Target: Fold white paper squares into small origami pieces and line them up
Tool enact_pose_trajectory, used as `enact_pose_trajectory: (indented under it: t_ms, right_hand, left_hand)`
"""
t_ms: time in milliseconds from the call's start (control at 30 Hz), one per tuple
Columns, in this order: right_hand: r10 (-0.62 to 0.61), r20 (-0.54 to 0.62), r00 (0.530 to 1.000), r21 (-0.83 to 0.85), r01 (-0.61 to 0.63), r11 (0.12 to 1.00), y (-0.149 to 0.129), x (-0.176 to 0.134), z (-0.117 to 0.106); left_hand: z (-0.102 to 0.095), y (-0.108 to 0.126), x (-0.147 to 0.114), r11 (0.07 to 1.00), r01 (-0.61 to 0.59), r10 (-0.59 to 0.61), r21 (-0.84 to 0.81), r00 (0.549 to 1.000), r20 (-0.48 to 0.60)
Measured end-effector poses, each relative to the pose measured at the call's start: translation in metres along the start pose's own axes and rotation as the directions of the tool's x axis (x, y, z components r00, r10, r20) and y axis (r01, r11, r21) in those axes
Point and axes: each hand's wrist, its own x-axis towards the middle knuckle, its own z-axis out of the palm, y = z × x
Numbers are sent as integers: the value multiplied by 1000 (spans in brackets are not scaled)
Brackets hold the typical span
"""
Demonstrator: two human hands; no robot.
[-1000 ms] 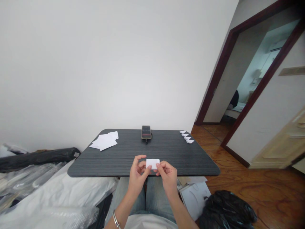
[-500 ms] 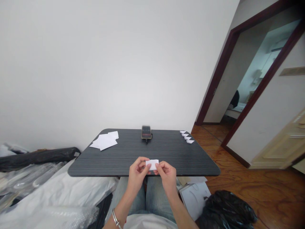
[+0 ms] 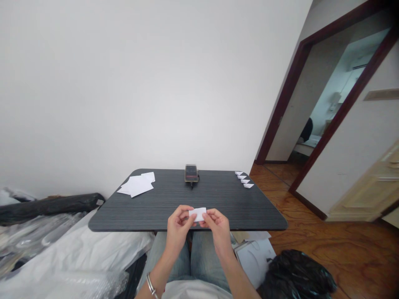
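Observation:
A small white piece of folded paper [image 3: 197, 213] is held up between both hands, just above the table's near edge. My left hand [image 3: 180, 224] pinches its left end, thumb in front and fingers behind. At the other end, my right hand [image 3: 216, 224] grips it the same way. Several loose sheets of white paper [image 3: 137, 184] lie overlapping on the left of the dark table [image 3: 162, 201]. Several small folded paper pieces [image 3: 245, 181] with pointed ends stand in a row along the far right edge.
A small dark device [image 3: 191, 173] with a cable sits at the table's back centre, near the white wall. Plastic-wrapped items [image 3: 77, 253] are heaped at the left. On the floor at the right are a black plastic bag [image 3: 296, 274] and a white paper bag [image 3: 257, 257].
Both hands and the folded paper have shifted very slightly left, and the paper is tilted a little more. The grip is unchanged, and the other things on the table stay put.

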Motion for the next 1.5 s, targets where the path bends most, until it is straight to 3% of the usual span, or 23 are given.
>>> enact_pose_trajectory:
  t_ms: [767, 933, 1067, 1233, 1400, 1500]
  right_hand:
    - [-99, 17, 995, -55, 100, 993, -3, -4, -3]
    - [-173, 21, 985, -171, 174, 970, -5, -4, -4]
    - [-236, 73, 969, -292, 247, 924, -9, -5, -4]
    - [-285, 117, 951, -383, 308, 871, -7, -3, -8]
    - [-237, 130, 963, -335, 268, 903, -4, -4, -8]
    - [-219, 160, 962, -258, 255, 932, -6, -4, -6]
  left_hand:
    - [-2, -2, -2, 1000, -20, 21, -19, 999, 29]
    - [-3, -3, -1, 1000, -22, 22, 20, 999, 30]
    - [-7, -2, 3, 990, -21, 18, 142, 999, 28]
    - [-12, -1, 8, 979, -5, -26, 204, 989, 147]
    - [-12, 0, 5, 954, -122, 96, 274, 990, 107]
    - [-9, 3, 3, 955, -180, 164, 235, 983, 85]
